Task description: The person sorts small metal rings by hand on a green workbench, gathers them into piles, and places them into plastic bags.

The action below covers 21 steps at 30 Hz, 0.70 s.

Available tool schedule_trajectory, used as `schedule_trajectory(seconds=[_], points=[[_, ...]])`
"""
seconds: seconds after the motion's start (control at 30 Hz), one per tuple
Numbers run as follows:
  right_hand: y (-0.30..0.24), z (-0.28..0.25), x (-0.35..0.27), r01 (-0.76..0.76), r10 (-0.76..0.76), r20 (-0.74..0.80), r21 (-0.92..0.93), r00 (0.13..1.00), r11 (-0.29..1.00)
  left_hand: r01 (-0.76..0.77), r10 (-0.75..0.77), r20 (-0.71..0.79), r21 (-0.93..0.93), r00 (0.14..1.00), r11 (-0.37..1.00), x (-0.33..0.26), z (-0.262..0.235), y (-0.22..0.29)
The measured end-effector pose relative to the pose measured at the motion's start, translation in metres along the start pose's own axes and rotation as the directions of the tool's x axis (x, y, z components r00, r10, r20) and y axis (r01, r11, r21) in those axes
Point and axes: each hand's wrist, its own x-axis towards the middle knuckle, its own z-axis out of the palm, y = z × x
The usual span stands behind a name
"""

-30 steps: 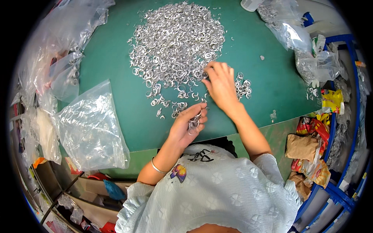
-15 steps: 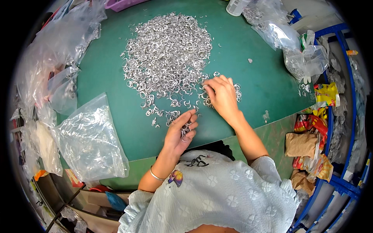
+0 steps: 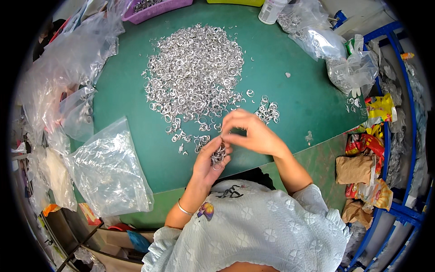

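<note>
My right hand (image 3: 253,133) was out on the little rings at the edge of the big pile of rings (image 3: 195,77). Now it has come back toward me and sits just above my left hand (image 3: 210,158). Its fingers are pinched close together, and I think there is a ring or two in them, but they are too small for me to be sure.

My left hand is turned up and half closed around a small bunch of rings (image 3: 219,155). The bunch rests in my palm and on my curled fingers. The two hands are touching, or almost touching, right over it.

So I think the picking bit is done for now, and this is the bit where the new rings go with the bunch.

Just past my right hand is a small heap of rings (image 3: 268,111) on the green table (image 3: 294,90). Well off to the side of my left hand lies a clear plastic bag (image 3: 108,170).
</note>
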Motion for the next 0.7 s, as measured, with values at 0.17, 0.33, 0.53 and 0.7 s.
schedule_trajectory(seconds=[0.17,0.33,0.53,0.7], points=[[0.037,0.022,0.023,0.098,-0.164,-0.131,-0.405,0.978,0.909,-0.022,0.017,0.065,0.079,0.998,0.997,-0.006,0.013,-0.002],[0.053,0.033,0.015,0.195,-0.224,0.008,-0.523,0.975,0.830,-0.049,0.055,-0.026,0.191,0.998,0.980,-0.012,0.015,-0.006],[0.052,0.026,0.004,0.185,-0.220,-0.084,-0.302,0.972,0.935,0.061,-0.054,0.086,-0.081,0.995,0.995,-0.011,0.007,0.000],[0.036,0.012,-0.003,-0.172,0.172,-0.266,0.026,0.948,0.985,0.178,-0.077,0.314,-0.308,0.946,0.935,-0.008,-0.005,-0.002]])
